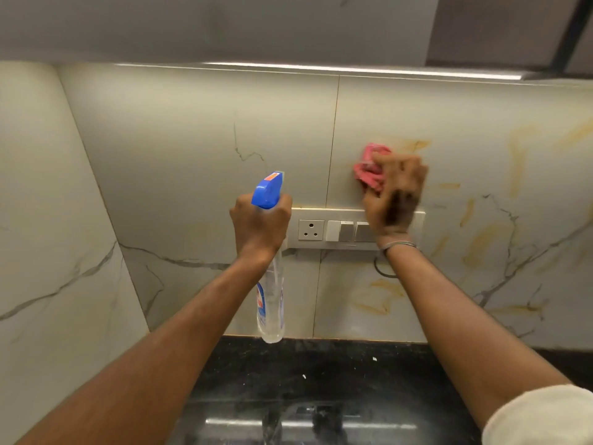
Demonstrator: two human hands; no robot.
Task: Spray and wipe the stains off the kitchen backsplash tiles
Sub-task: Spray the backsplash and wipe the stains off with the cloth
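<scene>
From the head camera, the left hand (260, 223) is holding the spray bottle (271, 300) upright in front of the backsplash tiles (192, 139). Its grip is closed round the bottle's neck, just under the blue trigger head. The bottle is hanging above the black desk (321, 364), just left of the switch plate (321, 229).

The right hand (393, 194) is gripping a bunched pink cloth (369, 170) and pressing it against the tile just above the switch plate. This hand is showing blurred, so the exact lie of its fingers is hard to read.

Yellow stains (516, 162) are streaking the tile to the right of the cloth and below the switch plate, while the tile to the left is looking clean.

Judging by this, the wiping step is under way, with much of the right-hand tile not yet done. The next move is likely calling for the cloth to sweep right across the streaks, with fresh spray there first, aimed away from the socket.
</scene>
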